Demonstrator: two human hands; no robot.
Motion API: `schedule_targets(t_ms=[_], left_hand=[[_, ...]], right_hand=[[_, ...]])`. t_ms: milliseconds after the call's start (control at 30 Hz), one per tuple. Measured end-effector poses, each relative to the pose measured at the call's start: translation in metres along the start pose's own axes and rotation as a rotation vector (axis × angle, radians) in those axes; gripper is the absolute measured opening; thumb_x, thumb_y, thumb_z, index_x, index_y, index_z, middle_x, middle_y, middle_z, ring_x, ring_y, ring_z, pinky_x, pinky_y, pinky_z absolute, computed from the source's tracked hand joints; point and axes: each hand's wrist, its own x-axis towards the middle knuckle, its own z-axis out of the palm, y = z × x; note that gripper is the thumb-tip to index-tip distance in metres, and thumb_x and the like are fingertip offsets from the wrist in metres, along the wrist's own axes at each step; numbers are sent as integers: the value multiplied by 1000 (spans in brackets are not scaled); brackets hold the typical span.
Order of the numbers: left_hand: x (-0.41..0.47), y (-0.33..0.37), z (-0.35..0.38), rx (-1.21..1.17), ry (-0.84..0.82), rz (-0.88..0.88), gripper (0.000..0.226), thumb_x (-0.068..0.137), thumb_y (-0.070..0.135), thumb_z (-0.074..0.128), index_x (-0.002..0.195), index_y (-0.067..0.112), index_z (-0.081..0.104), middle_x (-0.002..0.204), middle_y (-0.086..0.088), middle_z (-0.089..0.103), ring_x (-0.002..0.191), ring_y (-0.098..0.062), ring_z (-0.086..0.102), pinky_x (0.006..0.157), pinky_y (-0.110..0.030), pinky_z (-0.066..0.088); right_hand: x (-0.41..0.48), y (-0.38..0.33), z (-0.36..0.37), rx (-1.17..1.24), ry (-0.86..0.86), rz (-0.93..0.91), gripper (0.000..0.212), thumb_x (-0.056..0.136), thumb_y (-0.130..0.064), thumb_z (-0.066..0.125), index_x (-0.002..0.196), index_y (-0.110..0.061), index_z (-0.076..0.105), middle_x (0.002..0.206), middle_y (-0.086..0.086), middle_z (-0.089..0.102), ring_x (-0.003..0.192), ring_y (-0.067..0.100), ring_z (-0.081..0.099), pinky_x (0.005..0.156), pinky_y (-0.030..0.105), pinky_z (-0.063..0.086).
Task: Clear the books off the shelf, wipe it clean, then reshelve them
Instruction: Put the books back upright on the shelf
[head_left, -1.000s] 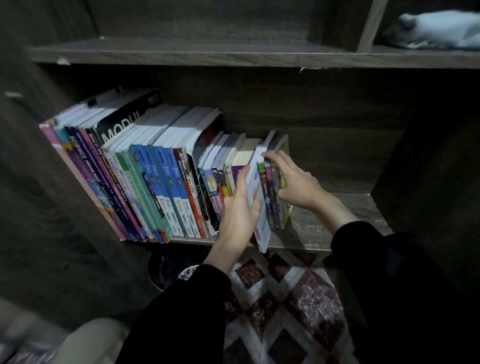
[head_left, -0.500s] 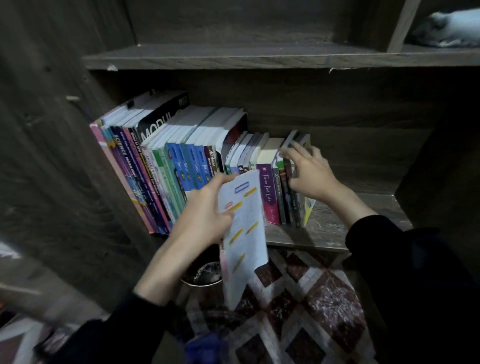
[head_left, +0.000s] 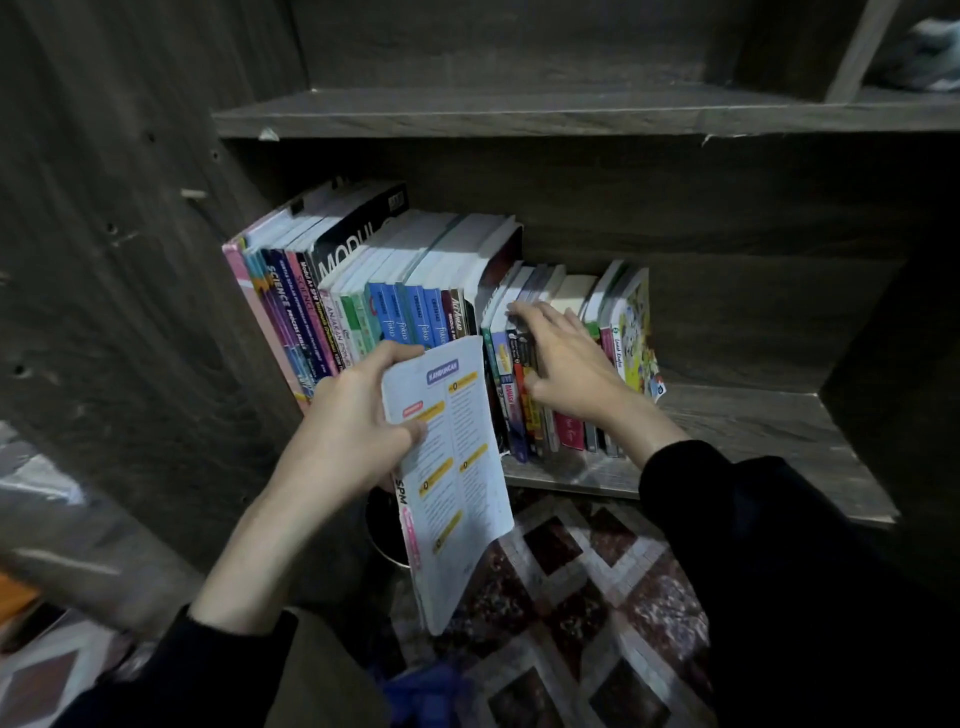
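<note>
1. Gripping a thin white booklet (head_left: 457, 483), the left hand (head_left: 353, 431) has its thumb curled over the printed cover and its fingers behind. The booklet is off the shelf (head_left: 753, 436) and hangs in front of the taller books (head_left: 395, 291), its long axis running down toward the patterned floor (head_left: 571, 597).
2. The right hand (head_left: 571, 364) lies on the short paperbacks (head_left: 519, 421), fingers straight and spread over their top edges, thumb low against the spines. It seems to touch rather than clasp, though blur leaves that unsure.
3. Those paperbacks stand upright, spines toward the person, directly beneath and ahead of the right palm. They sit between the taller books on the left and bare shelf board on the right.
4. The right hand is nearer and holds nothing, while the left is occupied. The next pull likely falls to the right hand, drawn straight back toward the body.
</note>
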Motion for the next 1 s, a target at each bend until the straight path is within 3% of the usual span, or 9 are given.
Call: schedule_targets(t_ms=[167,333,400,600,833,1000], left_hand=[[1,5,-3,3,3,10,56,80,1,72,119,33,50,104,7,63,75,-4,63,45,-26,56],[0,15,-7,-6,-25,34,54,79,2,72,117,35,51,100,12,63,82,-7,65,50,-32,58],[1,21,-8,-4,-27,55,54,78,2,73,114,37,51,100,15,63,88,-9,66,57,-34,59],[20,36,-6,-5,-27,86,53,77,-2,73,109,36,54,97,15,65,82,-13,69,57,-38,59],[53,48,7,47,4,59,49,79,-8,63,117,23,54,105,-1,62,58,-17,67,38,-32,52],[74,57,30,63,61,77,42,79,-5,56,112,22,53,103,-5,61,66,-24,66,48,-40,57]], right_hand=[[-2,7,1,-50,36,-63,68,84,-7,56,146,-19,30,159,0,20,148,17,8,117,33,-6],[-4,13,2,-91,55,-43,57,88,-15,58,141,-22,36,158,-2,22,148,18,9,118,42,-5],[-5,16,3,-100,63,-41,57,88,-15,58,140,-23,35,158,-3,22,148,19,10,118,43,-5],[-7,18,-2,-79,40,-61,60,87,-10,55,142,-21,33,158,-2,23,148,20,11,119,42,2],[-8,21,-2,-51,41,-56,65,85,-6,54,144,-24,32,158,-2,24,148,19,11,119,40,1],[-9,22,-3,-38,48,-57,69,83,-6,54,147,-19,29,157,-1,27,147,20,12,120,41,2]])
